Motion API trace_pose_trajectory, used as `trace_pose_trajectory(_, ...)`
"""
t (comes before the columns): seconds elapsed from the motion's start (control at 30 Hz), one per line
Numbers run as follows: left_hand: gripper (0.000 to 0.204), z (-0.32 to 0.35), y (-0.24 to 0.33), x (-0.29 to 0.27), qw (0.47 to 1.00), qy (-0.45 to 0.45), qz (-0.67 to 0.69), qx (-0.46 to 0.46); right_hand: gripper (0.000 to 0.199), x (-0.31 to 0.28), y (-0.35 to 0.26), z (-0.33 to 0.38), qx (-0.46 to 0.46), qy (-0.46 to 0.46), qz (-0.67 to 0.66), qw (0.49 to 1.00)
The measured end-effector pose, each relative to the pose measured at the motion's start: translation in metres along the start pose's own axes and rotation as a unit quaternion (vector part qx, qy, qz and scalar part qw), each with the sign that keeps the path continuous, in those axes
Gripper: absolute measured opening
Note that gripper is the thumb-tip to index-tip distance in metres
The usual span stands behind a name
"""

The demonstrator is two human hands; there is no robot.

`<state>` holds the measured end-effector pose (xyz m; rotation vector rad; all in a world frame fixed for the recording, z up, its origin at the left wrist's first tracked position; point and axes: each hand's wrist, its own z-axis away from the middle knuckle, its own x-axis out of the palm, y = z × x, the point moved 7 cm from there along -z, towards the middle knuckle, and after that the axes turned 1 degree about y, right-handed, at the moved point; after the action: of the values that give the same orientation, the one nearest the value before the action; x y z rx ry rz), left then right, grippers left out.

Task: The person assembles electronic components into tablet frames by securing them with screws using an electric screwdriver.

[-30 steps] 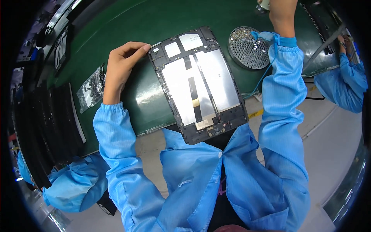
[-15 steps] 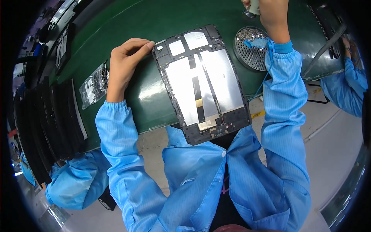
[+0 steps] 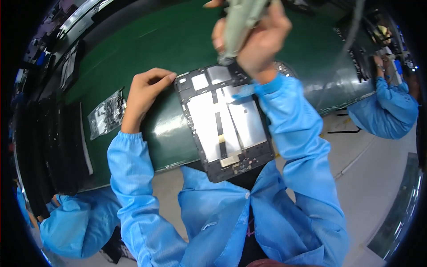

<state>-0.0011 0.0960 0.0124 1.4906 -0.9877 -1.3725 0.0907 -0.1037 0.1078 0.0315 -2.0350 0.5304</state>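
Your right hand (image 3: 255,42) has come down from the top right and now closes around a pale grey tool (image 3: 240,20) – its tip is over the top edge of the open tablet frame (image 3: 224,122) in the centre. Your left hand (image 3: 144,95), fingers loosely bent and holding nothing, presses the frame's upper-left corner on the green mat (image 3: 133,49).

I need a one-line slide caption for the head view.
Right hand holds a grey-green handheld tool over an opened black tablet frame; left hand steadies its edge.
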Motion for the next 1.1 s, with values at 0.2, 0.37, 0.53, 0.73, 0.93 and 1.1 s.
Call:
trace_pose_trajectory(0.2,0.020,0.003,0.001,-0.002,1.000,-0.003,0.016,0.025,0.094,0.045,0.030,0.005,-0.079,-0.068,0.414,0.904)
trace_pose_trajectory(0.37,0.022,-0.001,0.000,-0.001,0.999,-0.003,0.018,0.043,0.099,0.049,0.037,-0.003,-0.039,-0.070,0.446,0.891)
trace_pose_trajectory(0.53,0.027,-0.004,0.000,-0.005,1.000,-0.007,0.013,0.008,0.101,0.058,0.060,-0.008,0.038,-0.109,0.339,0.934)
trace_pose_trajectory(0.73,0.025,-0.008,-0.002,-0.003,0.998,-0.010,0.027,0.051,0.088,0.015,0.050,-0.021,0.001,-0.117,0.309,0.944)
trace_pose_trajectory(0.93,0.022,-0.001,0.000,-0.001,0.999,-0.024,0.046,-0.001,0.080,0.049,0.048,-0.006,-0.046,-0.100,0.359,0.927)
trace_pose_trajectory(1.1,0.022,-0.003,-0.003,0.001,0.998,-0.019,0.058,-0.008,0.089,0.046,0.041,-0.008,-0.042,-0.066,0.448,0.891)
